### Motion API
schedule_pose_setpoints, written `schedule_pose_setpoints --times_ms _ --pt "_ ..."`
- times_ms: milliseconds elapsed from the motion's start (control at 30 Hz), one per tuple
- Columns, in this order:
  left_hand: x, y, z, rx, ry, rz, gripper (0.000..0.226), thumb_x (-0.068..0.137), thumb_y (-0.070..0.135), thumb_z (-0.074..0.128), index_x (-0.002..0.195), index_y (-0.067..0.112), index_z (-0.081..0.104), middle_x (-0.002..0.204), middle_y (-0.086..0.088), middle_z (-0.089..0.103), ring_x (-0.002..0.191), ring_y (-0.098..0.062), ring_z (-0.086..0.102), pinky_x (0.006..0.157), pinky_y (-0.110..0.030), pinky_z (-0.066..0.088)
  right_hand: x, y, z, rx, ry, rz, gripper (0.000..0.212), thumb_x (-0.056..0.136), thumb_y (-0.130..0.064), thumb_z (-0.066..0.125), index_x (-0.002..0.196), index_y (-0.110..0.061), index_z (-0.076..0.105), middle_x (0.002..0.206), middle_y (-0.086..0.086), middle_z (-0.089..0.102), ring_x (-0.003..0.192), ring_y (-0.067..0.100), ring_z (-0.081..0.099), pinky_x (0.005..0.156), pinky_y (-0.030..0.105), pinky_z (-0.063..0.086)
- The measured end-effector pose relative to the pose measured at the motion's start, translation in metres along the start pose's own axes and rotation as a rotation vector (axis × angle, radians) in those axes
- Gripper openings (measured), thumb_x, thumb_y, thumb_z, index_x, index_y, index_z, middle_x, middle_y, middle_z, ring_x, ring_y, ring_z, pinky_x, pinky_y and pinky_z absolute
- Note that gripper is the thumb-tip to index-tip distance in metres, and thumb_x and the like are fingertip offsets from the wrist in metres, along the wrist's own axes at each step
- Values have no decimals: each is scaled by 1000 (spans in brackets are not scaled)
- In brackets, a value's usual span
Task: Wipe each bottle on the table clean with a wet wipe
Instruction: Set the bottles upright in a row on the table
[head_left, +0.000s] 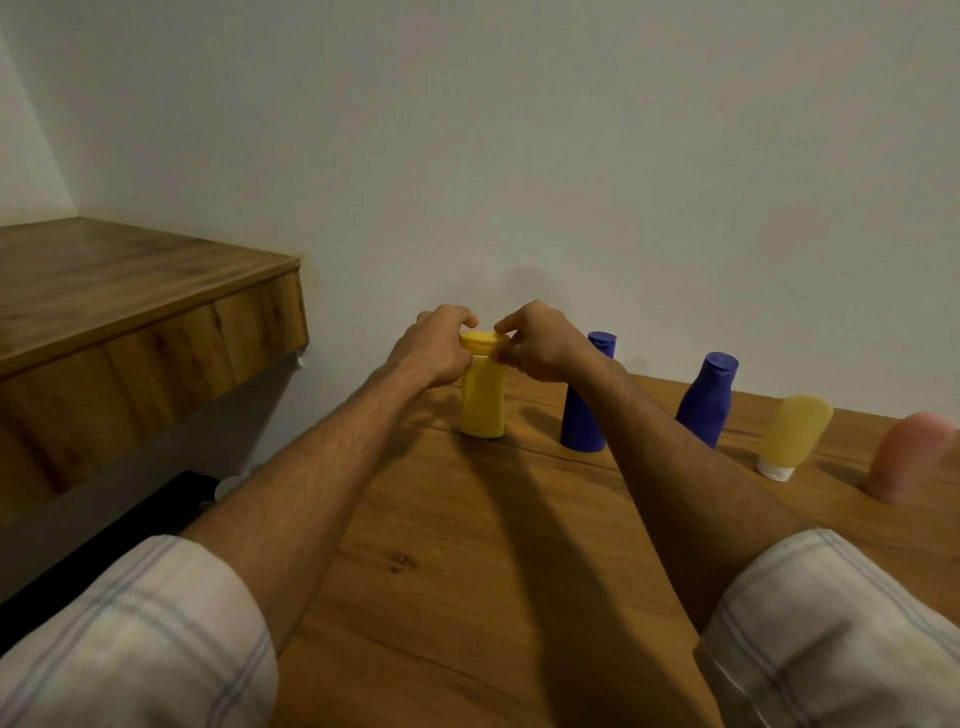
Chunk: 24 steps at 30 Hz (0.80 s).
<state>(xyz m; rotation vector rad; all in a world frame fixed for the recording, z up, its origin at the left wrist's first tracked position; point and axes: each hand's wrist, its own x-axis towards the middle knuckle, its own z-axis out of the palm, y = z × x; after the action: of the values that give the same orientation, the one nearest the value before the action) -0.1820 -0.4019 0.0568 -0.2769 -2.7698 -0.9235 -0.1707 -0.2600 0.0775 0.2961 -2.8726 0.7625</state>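
Yellow bottle (483, 400) stands upright on the wooden table (467, 545) close to the wall, and I see both forearms stretched forward to meet at its cap (485, 342) — the left hand (436, 345) has its fingers curled over the cap's left rim, while the right hand (540, 343) pinches the right rim between thumb and forefinger. I count five containers in a row, all apart: that one yellow bottle, then two blue — the left blue bottle (584, 415) partly behind the right wrist, the right blue bottle (709, 400) — then one yellow tube (795, 431) standing on its white cap and one pink tube (909, 457).
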Motion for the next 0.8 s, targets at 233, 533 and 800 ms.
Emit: schedule_pose_setpoints --times_ms 233,533,800 --pt "-8 12 -6 13 86 20 63 83 5 73 138 20 48 138 -12 52 118 -28 56 91 -39 51 -13 2 -9 33 40 8 46 86 -14 68 130 -6 54 123 13 61 104 23 62 82 27 49" --pt "-36 51 5 98 184 154 64 78 3 73 134 24 52 131 -11 52 122 -27 43 88 -33 41 -57 16 -35 50 132 -7 42 85 -12 69 125 -7 57 119 10 63 101 19 62 82 25 47" --pt "-71 99 31 60 151 285 54 79 8 74 129 20 55 123 -9 59 116 -25 52 92 -38 48 -109 33 -64 1 256 -34 32 85 -9 67 116 -4 63 109 10 68 95 19 65 84 26 50"
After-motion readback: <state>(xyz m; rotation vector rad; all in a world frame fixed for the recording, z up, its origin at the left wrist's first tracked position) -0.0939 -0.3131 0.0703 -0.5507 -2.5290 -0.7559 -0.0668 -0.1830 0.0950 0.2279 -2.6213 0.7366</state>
